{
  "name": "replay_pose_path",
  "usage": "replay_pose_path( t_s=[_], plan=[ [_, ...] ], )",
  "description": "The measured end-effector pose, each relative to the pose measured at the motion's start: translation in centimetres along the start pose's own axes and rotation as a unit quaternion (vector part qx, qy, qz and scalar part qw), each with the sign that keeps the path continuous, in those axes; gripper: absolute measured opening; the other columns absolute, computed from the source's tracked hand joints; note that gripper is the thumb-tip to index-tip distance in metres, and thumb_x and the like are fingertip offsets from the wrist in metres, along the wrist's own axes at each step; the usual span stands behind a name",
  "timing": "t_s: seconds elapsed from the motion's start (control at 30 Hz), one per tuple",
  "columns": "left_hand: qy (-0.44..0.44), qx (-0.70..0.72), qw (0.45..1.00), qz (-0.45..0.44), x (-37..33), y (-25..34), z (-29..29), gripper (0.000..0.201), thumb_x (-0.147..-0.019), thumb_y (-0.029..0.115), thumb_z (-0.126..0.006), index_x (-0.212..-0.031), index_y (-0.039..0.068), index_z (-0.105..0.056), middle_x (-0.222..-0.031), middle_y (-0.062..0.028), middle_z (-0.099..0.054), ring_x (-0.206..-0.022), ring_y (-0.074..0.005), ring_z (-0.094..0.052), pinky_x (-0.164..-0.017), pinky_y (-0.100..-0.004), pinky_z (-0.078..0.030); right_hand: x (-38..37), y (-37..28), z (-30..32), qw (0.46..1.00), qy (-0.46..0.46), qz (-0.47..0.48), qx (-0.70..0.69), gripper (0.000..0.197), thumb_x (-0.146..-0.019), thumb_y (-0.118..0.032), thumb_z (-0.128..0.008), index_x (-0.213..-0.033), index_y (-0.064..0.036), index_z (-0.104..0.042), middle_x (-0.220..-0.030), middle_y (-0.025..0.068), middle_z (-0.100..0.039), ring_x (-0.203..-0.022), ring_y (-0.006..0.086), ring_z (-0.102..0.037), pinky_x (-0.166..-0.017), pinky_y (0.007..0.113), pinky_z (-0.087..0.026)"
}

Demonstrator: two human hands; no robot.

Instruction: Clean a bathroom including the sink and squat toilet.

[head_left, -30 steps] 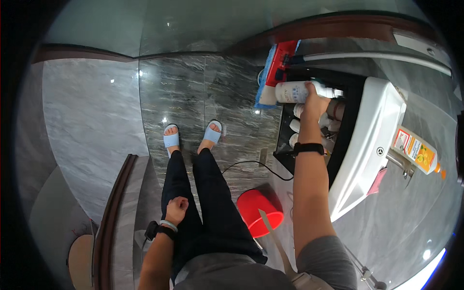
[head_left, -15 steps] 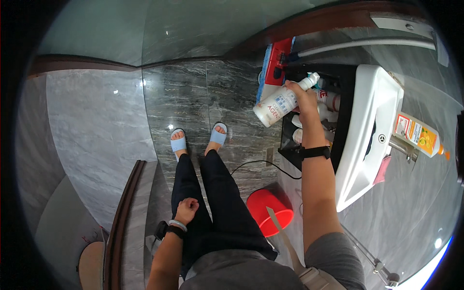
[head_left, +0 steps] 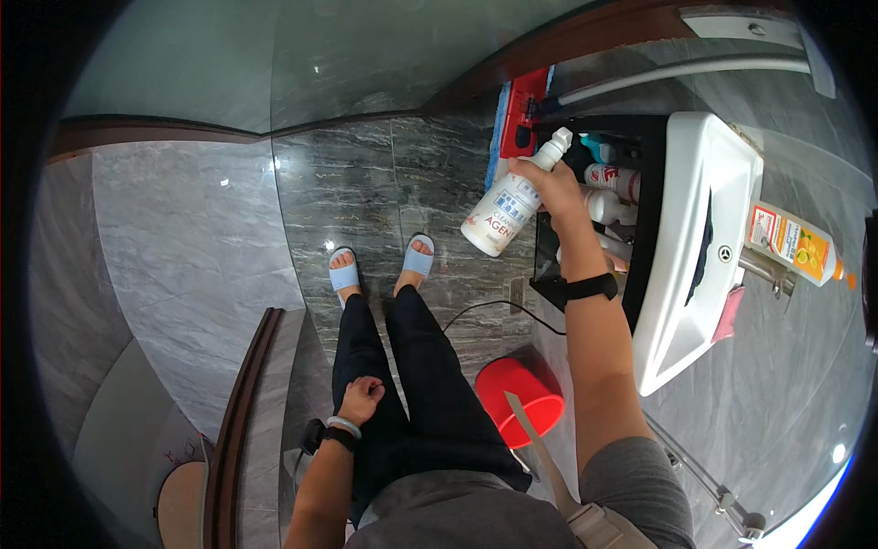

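Note:
A white cleaner bottle [head_left: 502, 215] with a pale nozzle cap is gripped by my right hand [head_left: 554, 190], whose fingers wrap its upper part just below the neck. It hangs tilted, base toward the lower left, in front of the open black cabinet [head_left: 651, 156] under the sink. Inside the cabinet, several other bottles lie or stand, among them a white and red bottle [head_left: 611, 181] and a teal one [head_left: 596, 146]. My left hand [head_left: 362, 400] rests by my thigh with its fingers curled closed, and nothing shows in it.
The white sink [head_left: 681, 311] has an orange-labelled bottle [head_left: 794, 242] and a pink cloth [head_left: 729, 316] beside it. A red bucket [head_left: 519, 389] stands on the floor near my legs. A red mop head [head_left: 523, 114] leans beyond the cabinet. A black cable [head_left: 498, 304] crosses the floor.
My right hand has moved slightly left with the cleaner bottle, away from the cabinet, uncovering more of the bottles inside. My left hand stays by my thigh.

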State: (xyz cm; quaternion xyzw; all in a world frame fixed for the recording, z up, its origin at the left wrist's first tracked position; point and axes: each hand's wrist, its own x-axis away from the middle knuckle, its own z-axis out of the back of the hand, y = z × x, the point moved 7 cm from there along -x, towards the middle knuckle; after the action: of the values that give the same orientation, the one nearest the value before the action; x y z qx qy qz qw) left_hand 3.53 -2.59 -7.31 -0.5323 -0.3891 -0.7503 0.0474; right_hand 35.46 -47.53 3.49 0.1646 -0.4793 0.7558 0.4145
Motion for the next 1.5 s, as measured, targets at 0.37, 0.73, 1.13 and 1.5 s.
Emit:
replay_pose_path(
  t_s=[0.37, 0.73, 1.13, 1.5],
  plan=[
    [0.012, -0.044, 0.999, -0.014, -0.1, 1.0, 0.3, 0.019, -0.084, 0.024, -0.063, -0.096, 0.01, -0.066, -0.095, -0.0084, -0.065, -0.094, -0.0283, -0.059, -0.087, -0.0386, -0.041, 0.0, 1.4, -0.4, 0.999, 0.005, 0.038, -0.019, 0.053, -0.071, -0.036, -0.081, -0.105, -0.0019, -0.06, -0.092, 0.0095, -0.065, -0.083, 0.0195, -0.064, -0.07, 0.032, -0.051],
    [0.007, -0.021, 1.0, -0.011, 0.3, -0.1, 0.3, 0.021, -0.084, 0.024, -0.064, -0.098, 0.01, -0.066, -0.097, -0.0089, -0.064, -0.094, -0.0274, -0.059, -0.087, -0.0375, -0.041, -3.1, 5.7, 8.1, 0.864, 0.475, 0.163, -0.014, 0.073, -0.061, -0.015, -0.088, -0.119, 0.0062, -0.05, -0.118, 0.027, -0.052, -0.111, 0.0403, -0.05, -0.095, 0.047, -0.043],
    [0.004, -0.029, 0.999, -0.021, 0.3, -0.2, 0.7, 0.019, -0.084, 0.021, -0.064, -0.098, 0.008, -0.065, -0.098, -0.011, -0.064, -0.095, -0.0324, -0.058, -0.086, -0.0405, -0.043, -3.8, 5.4, 9.5, 0.829, 0.55, 0.073, -0.067, 0.058, -0.072, -0.01, -0.081, -0.115, 0.0097, -0.048, -0.112, 0.0274, -0.06, -0.103, 0.0391, -0.061, -0.087, 0.043, -0.049],
    [-0.004, -0.026, 0.999, -0.038, -0.3, 0.2, 1.8, 0.019, -0.084, 0.021, -0.063, -0.099, 0.009, -0.064, -0.098, -0.0101, -0.064, -0.094, -0.0317, -0.058, -0.086, -0.0405, -0.042, 7.8, 13.3, 2.0, 0.844, 0.456, 0.129, -0.25, 0.08, -0.083, 0.002, -0.065, -0.146, 0.0, -0.016, -0.145, 0.018, -0.027, -0.129, 0.028, -0.038, -0.107, 0.038, -0.034]
  ],
)
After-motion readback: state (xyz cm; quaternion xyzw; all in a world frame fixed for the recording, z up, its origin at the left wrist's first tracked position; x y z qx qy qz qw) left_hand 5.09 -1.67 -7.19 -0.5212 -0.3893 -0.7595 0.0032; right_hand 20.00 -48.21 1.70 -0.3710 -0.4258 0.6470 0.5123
